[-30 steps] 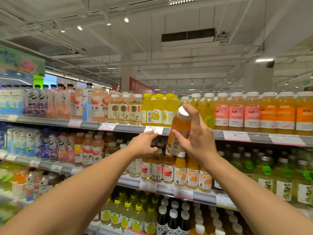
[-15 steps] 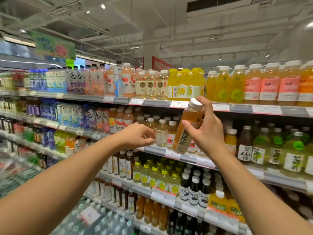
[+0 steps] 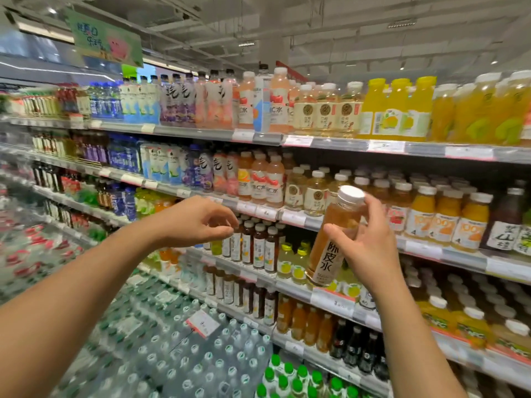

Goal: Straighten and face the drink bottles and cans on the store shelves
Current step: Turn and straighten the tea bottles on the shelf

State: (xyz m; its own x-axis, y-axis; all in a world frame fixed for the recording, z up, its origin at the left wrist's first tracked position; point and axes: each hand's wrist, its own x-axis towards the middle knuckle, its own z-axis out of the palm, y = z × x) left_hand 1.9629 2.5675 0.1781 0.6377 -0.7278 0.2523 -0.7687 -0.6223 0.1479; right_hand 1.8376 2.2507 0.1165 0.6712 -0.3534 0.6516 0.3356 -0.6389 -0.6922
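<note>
My right hand [image 3: 370, 245] grips an amber drink bottle [image 3: 333, 237] with a white cap and a white label, tilted to the right, in front of the second shelf [image 3: 298, 218]. My left hand [image 3: 195, 222] hovers to the left of it with fingers loosely curled and nothing in them. Behind the bottle stand rows of pale tea bottles [image 3: 313, 193] with white caps. To the right of them are orange juice bottles [image 3: 442, 222]. Yellow juice bottles [image 3: 396, 110] line the top shelf [image 3: 330, 142].
Shelves of bottled drinks run off to the left and right at several heights. Dark tea bottles [image 3: 258, 245] stand on the third shelf under my left hand. Shrink-wrapped packs of water bottles [image 3: 184, 360] are stacked low in front of the shelving. A green sign [image 3: 106, 38] hangs overhead.
My view has swung down and left along the aisle. The right hand has brought the amber bottle down from the top shelf edge to the second shelf level. The left hand stays empty beside it.
</note>
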